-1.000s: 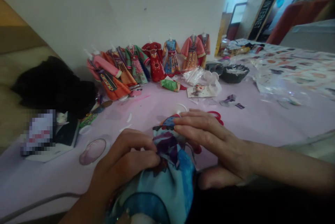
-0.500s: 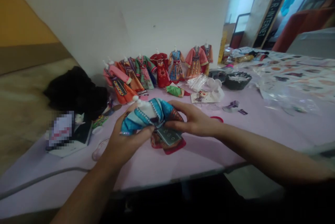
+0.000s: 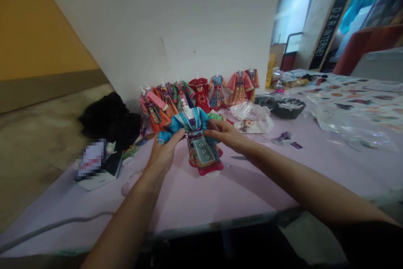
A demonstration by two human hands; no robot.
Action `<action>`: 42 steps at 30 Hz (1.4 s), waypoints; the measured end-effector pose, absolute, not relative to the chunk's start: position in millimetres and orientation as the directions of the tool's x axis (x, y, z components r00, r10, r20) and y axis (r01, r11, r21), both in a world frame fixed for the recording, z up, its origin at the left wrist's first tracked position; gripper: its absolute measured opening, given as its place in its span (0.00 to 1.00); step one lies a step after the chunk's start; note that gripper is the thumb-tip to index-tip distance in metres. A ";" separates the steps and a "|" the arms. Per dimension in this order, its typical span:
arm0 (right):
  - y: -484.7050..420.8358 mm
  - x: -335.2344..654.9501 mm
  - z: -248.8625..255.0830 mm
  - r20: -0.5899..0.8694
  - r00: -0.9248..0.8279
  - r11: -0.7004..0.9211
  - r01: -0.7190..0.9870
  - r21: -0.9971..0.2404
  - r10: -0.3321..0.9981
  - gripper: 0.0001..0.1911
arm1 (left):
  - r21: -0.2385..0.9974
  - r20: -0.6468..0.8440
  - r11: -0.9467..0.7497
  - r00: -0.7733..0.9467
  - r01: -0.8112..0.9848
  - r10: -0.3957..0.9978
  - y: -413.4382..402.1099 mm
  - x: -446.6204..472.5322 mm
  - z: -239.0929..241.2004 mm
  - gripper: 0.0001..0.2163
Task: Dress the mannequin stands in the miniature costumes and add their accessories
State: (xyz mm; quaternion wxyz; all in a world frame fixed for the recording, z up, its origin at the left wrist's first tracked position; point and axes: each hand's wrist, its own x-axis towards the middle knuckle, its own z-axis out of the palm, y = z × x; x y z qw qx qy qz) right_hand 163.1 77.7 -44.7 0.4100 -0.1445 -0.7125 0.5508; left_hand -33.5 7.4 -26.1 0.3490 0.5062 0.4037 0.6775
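A small mannequin in a blue robe with a red skirt [image 3: 197, 141] stands upright on the pink tablecloth [image 3: 252, 185], held between both hands. My left hand [image 3: 165, 153] grips its left sleeve and side, fingers closed. My right hand [image 3: 225, 134] pinches its right side at the waist. Behind it a row of several dressed mannequins [image 3: 201, 92] in red, orange, green and pink robes lines the foot of a white board [image 3: 176, 30].
A black cloth bundle [image 3: 110, 120] lies at the left, with a box [image 3: 97, 164] in front of it. A dark bowl [image 3: 288, 107], plastic bags [image 3: 252, 113] and sticker sheets [image 3: 355, 97] fill the right. A grey cable [image 3: 47, 229] runs along the near left edge.
Both hands lifted the blue-robed mannequin from my lap, carried it away over the table and stood it upright. The camera tilted up and back.
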 end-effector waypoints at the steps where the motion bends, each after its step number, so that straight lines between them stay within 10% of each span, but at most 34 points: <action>1: 78.0 162.7 -45.1 0.429 -0.617 0.353 -0.250 -0.902 0.659 0.13 | 0.903 0.394 -0.424 -0.259 -0.069 0.882 7.5 -32.7 -27.0 0.14; 7: 81.1 161.6 -47.9 0.410 -0.585 0.358 -0.209 -0.910 0.700 0.16 | 0.878 0.453 -0.478 -0.336 0.009 0.826 14.3 -39.2 -39.1 0.17; 12: 83.3 161.5 -50.1 0.408 -0.543 0.383 -0.166 -0.909 0.734 0.15 | 0.679 0.731 -0.565 -0.510 0.470 0.454 7.9 -57.5 -40.1 0.21; 15: 83.2 161.6 -50.6 0.393 -0.530 0.384 -0.134 -0.914 0.751 0.15 | 0.342 0.933 -0.474 -0.233 0.812 0.275 -6.1 -54.8 -32.7 0.20; 19: 82.0 164.8 -45.1 0.396 -0.549 0.376 -0.155 -0.913 0.736 0.15 | 0.045 0.901 -0.485 0.175 0.874 0.398 -11.3 -43.5 -25.8 0.06; 42: 86.9 147.2 16.7 0.411 -0.651 0.502 -0.053 -0.863 0.638 0.16 | 0.020 0.797 -0.529 0.306 0.848 0.520 5.6 -45.6 -10.9 0.02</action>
